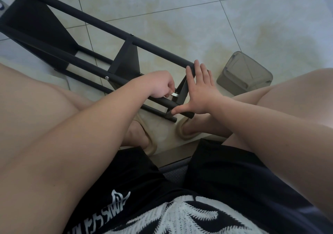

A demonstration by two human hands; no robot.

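A black metal frame (100,24) of tubes and triangular plates lies on its side across the tiled floor, running from the upper left down to between my feet. My left hand (160,85) is curled around a small silver tool (174,94) at the frame's near end. My right hand (200,91) lies flat with straight fingers against the near end plate (183,94). Its thumb touches the end of a lower tube (169,115).
A grey translucent plastic box (245,73) stands on the floor just right of the frame's end. My feet in beige slippers (187,127) sit under the frame's near tubes. Pale tiles spread beyond to the upper right.
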